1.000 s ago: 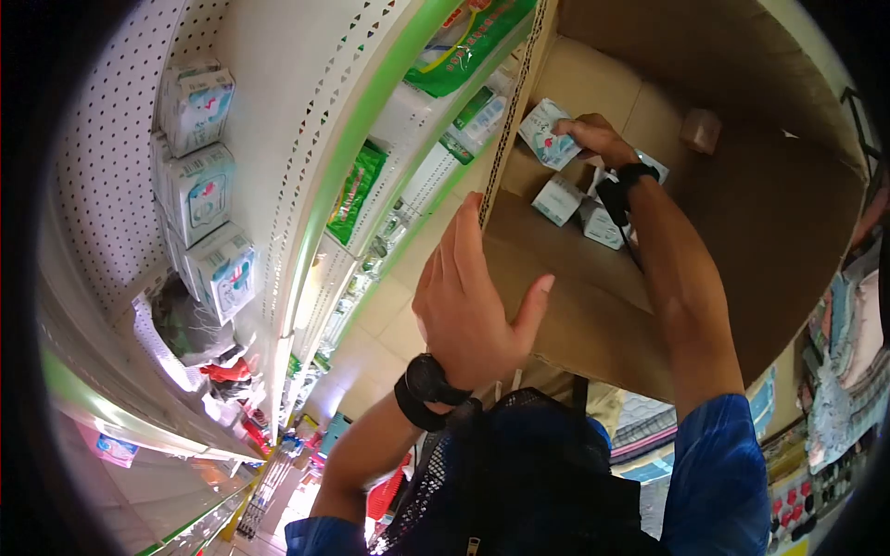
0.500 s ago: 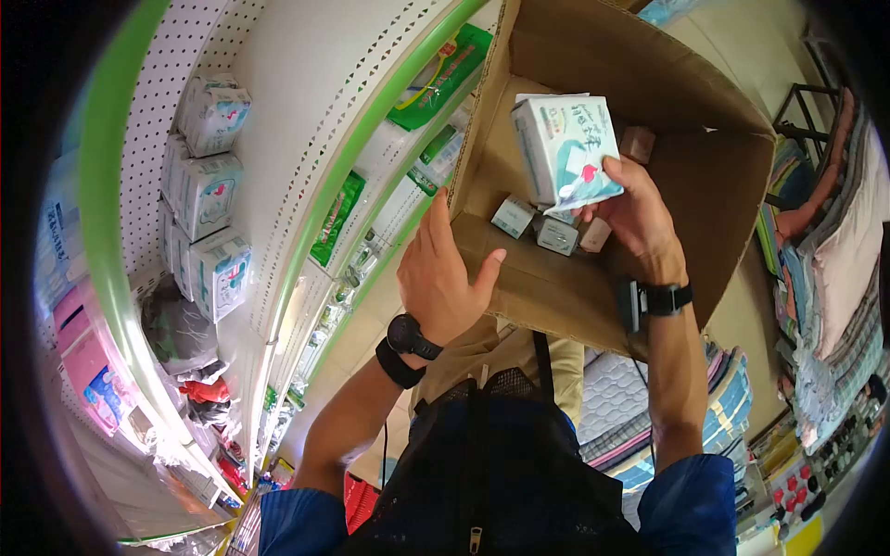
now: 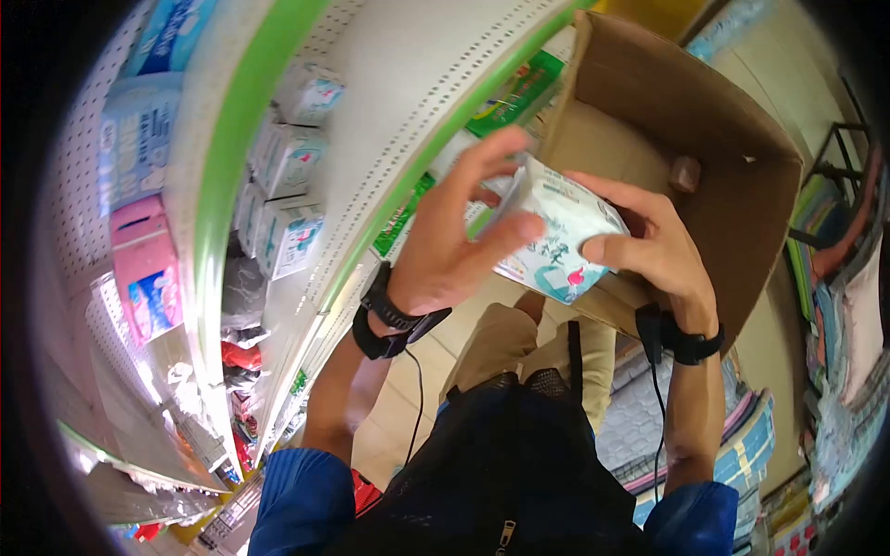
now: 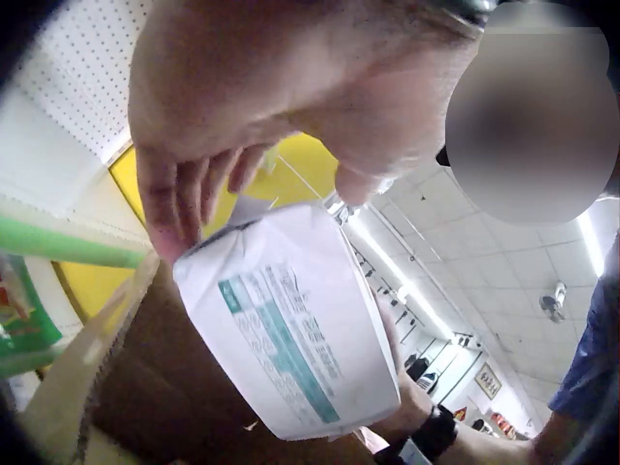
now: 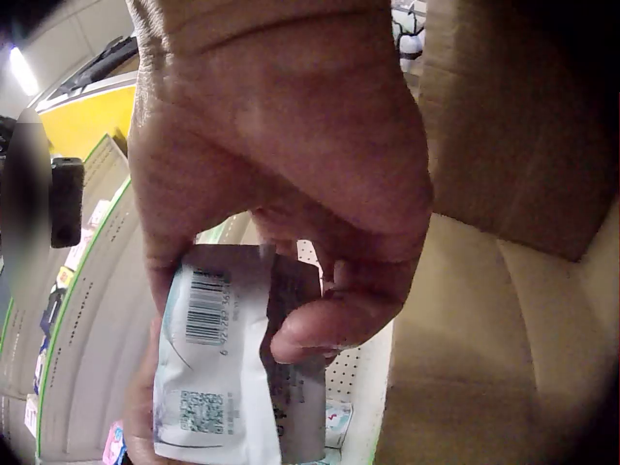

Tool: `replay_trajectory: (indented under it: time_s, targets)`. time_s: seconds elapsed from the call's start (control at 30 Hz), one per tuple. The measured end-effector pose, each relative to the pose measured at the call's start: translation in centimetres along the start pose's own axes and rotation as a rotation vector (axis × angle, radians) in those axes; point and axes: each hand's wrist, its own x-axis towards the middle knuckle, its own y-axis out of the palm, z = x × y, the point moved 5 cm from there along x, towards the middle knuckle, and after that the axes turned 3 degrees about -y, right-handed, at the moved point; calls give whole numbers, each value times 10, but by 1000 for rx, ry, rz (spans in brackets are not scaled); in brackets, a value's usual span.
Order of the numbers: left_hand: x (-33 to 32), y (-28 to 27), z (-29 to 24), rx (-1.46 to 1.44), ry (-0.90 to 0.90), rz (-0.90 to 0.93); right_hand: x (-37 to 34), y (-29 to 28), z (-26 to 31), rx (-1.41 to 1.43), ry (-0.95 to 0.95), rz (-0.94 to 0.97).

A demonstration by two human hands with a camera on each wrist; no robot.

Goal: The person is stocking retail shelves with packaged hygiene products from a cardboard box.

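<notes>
A white wrapped package, printed in teal with a small red mark, hangs tilted in the air between the two hands, in front of the near left edge of a cardboard box. The right hand pinches it, thumb on one face and fingers curled round the side (a barcode shows beside them in the right wrist view). The left hand is at the opposite side with fingers spread and thumb well apart from them; whether they touch the wrapper, I cannot tell. Both forearms reach forward from blue sleeves, the right hand turned inward (each wrist wears black bands). A small pale object lies inside the box. To the left runs a white shelf with a green edge, carrying similar white packages (stacked in a row).
</notes>
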Motion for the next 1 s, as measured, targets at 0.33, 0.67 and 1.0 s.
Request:
replay_trajectory:
  time_s: [0.33, 0.67, 1.0]
  targets:
    - [-18, -92, 31, 244, 15, -424, -2, -5, 9, 68, -143, -125]
    - [48, -208, 139, 1323, -81, -637, -39, -75, -41, -115, 72, -355]
    - [65, -242, 141, 1759, -519, -415, -19, -161, -78, -447, 203, -482]
